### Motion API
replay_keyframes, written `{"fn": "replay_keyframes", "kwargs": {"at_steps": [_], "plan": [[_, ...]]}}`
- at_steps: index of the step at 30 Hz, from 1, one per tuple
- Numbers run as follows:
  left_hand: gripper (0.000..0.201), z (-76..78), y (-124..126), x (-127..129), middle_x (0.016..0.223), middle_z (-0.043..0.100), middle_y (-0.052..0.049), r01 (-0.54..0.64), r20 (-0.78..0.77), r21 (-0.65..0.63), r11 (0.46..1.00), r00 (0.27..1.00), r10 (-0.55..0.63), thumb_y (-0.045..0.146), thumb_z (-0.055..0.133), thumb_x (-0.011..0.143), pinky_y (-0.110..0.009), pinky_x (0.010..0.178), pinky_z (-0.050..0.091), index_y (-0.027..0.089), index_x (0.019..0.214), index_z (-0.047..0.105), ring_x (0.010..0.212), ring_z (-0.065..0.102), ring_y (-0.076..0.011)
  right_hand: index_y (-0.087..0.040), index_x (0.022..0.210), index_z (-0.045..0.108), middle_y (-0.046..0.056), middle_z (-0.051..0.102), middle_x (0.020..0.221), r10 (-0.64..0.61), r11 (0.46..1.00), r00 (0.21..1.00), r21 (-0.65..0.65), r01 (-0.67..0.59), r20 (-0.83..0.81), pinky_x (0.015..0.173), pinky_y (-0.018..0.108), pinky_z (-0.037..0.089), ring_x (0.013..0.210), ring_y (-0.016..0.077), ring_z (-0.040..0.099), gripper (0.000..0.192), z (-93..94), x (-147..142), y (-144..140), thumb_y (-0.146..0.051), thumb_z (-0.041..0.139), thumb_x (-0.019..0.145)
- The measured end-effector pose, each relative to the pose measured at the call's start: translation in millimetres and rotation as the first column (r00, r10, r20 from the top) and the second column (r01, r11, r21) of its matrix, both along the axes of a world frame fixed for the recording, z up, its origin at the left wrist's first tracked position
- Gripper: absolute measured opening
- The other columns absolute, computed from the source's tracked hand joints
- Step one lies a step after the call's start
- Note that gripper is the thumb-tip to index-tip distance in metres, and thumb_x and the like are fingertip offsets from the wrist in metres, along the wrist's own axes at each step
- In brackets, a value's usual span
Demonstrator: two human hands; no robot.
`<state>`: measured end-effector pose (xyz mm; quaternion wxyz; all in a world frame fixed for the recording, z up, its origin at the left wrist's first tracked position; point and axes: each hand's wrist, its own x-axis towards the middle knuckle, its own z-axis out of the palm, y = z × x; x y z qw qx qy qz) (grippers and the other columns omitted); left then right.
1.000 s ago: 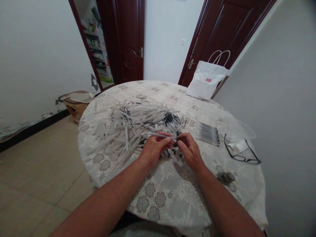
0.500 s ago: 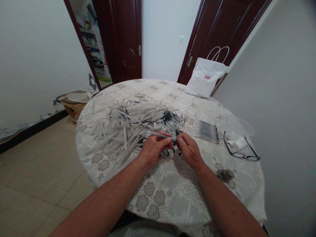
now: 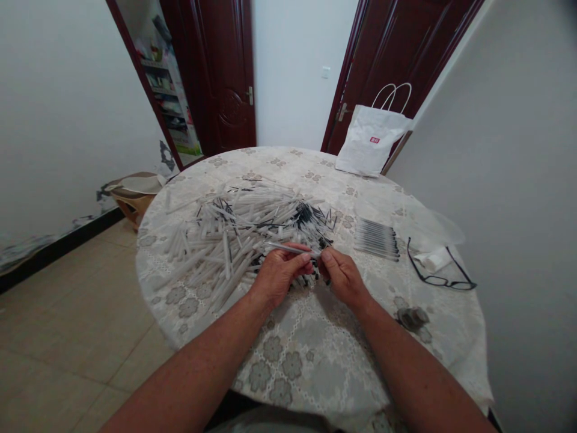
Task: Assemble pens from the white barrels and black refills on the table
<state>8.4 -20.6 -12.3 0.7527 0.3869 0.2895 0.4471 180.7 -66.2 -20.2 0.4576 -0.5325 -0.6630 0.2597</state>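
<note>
My left hand [image 3: 285, 269] is closed around a slim translucent plastic tube [image 3: 283, 246], thumb on top, with the tube pointing left. At the tube's right end my right hand [image 3: 340, 270] pinches with thumb and fingertips; its fingers hide that end. Just beyond both hands spreads a large pile of translucent tubes [image 3: 234, 240], with loose black sticks mixed in. A cluster of black-tipped pieces [image 3: 306, 211] lies at the pile's right side. To the right of my right hand, a neat row of tubes with dark sticks inside [image 3: 377, 237] lies flat.
The round table [image 3: 288, 367] has a flowered cloth. Toward the right edge lie black-framed glasses [image 3: 439, 280], a small white packet [image 3: 435, 258], clear plastic film [image 3: 444, 231] and a small dark grey object [image 3: 412, 319]. A white paper bag [image 3: 372, 141] stands at the back right.
My right hand has shifted slightly left, closer against the tube's end. My left hand keeps its hold on the tube. The whole view has tilted and shifted a little.
</note>
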Motion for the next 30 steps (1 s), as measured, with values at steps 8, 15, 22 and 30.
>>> {"fn": "replay_keyframes", "kwargs": {"at_steps": [8,15,22,30], "plan": [[0.03,-0.4,0.8,-0.5,0.071,0.068,-0.001,-0.03,-0.021,0.011,0.999,0.999,0.03,0.03,0.087,0.068,-0.031,0.071,0.058,0.016,0.091,0.072,0.064,0.065,-0.0133,-0.021,0.092,0.058,-0.001,0.056,0.078,-0.058,0.994,0.996,0.096,0.052,0.068,0.066,0.028,0.039,0.07,0.0157,0.051,0.017,2.6,1.5,-0.9,-0.036,0.052,0.098],[0.029,-0.6,0.2,-1.5,0.072,0.07,-0.001,-0.016,-0.037,0.033,0.999,0.999,0.017,0.033,0.087,0.07,-0.03,0.071,0.057,0.017,0.09,0.073,0.064,0.065,-0.0137,-0.022,0.093,0.056,-0.001,0.055,0.074,-0.021,0.998,0.999,0.052,0.023,-0.037,0.063,0.029,0.041,0.066,0.0163,0.051,0.023,4.3,0.1,-2.1,-0.041,0.047,0.101],[0.03,-1.6,-0.5,-1.5,0.072,0.069,-0.001,0.003,-0.088,0.087,0.996,0.996,0.004,0.034,0.086,0.072,-0.03,0.07,0.057,0.017,0.093,0.072,0.064,0.066,-0.0141,-0.023,0.087,0.053,-0.001,0.053,0.072,-0.057,0.997,0.997,0.057,0.053,0.06,0.065,0.028,0.039,0.067,0.0165,0.05,0.024,7.3,-1.4,-2.3,-0.038,0.044,0.103],[0.031,-5.1,-0.2,-0.6,0.078,0.071,-0.002,-0.033,-0.126,0.112,0.993,0.991,0.048,0.036,0.085,0.073,-0.029,0.069,0.057,0.017,0.095,0.073,0.065,0.067,-0.0135,-0.022,0.095,0.057,-0.001,0.056,0.076,-0.061,0.995,0.997,0.084,0.056,0.056,0.065,0.028,0.039,0.069,0.016,0.052,0.021,9.6,-2.0,-3.4,-0.039,0.047,0.102]]}}
